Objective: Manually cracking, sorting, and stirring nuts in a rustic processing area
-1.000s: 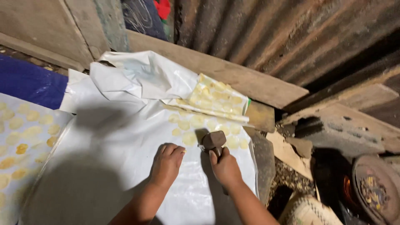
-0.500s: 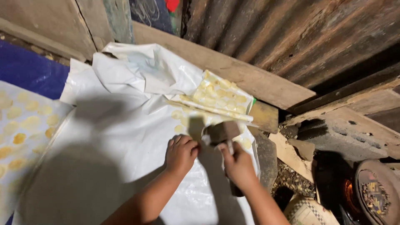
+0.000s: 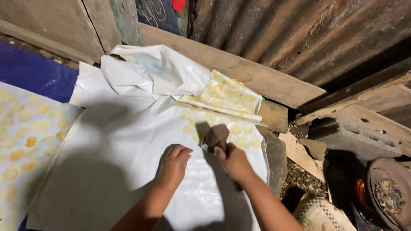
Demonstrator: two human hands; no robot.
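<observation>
A white plastic sheet (image 3: 124, 145) lies spread over a flat surface, with round yellow discs (image 3: 239, 139) showing through it near its far right end. My right hand (image 3: 233, 162) grips a small brown hammer-like tool (image 3: 216, 136) whose head rests on the sheet beside the discs. My left hand (image 3: 173, 164) presses flat on the sheet just left of the tool, fingers curled. The far end of the sheet is folded back in a crumpled heap (image 3: 158, 72), its yellow-spotted underside (image 3: 231, 96) turned up.
A second sheet with yellow discs (image 3: 25, 137) lies at the left over blue cloth (image 3: 34, 72). A wooden plank (image 3: 239, 70) and corrugated metal wall (image 3: 308, 30) stand behind. Wood scraps (image 3: 299, 152), a stone block (image 3: 274, 154) and a round dark pan (image 3: 387, 192) sit at the right.
Both hands and the tool have shifted slightly away from me along the sheet, toward the yellow discs; the view has also moved a little.
</observation>
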